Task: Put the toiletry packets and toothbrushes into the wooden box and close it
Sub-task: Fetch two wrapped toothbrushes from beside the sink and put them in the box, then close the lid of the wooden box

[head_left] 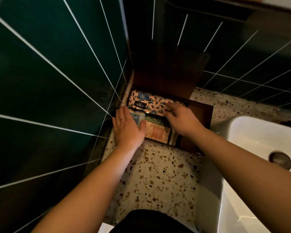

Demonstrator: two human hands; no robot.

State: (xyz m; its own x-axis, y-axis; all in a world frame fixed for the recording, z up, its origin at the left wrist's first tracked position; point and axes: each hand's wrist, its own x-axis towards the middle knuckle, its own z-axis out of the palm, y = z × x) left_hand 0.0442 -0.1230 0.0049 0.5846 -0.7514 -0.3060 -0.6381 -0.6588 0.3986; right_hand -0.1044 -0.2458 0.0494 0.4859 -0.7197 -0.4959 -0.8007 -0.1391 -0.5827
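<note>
A dark wooden box (201,118) sits on the terrazzo counter in the corner, its lid (166,71) standing upright against the tiled wall. Inside lie two long patterned toothbrush packets (146,100) at the back and flat toiletry packets in front, one with an orange label (158,132) and one blue-and-white (138,117). My left hand (127,127) rests flat over the box's left front, fingers spread, a ring on one finger. My right hand (181,119) hovers blurred over the right part of the packets, fingers spread, holding nothing I can see.
Dark green tiled walls (49,81) close in on the left and behind the box. A white sink (252,137) with a metal drain (280,159) stands at the right. The speckled terrazzo counter (158,179) stretches toward me in front of the box.
</note>
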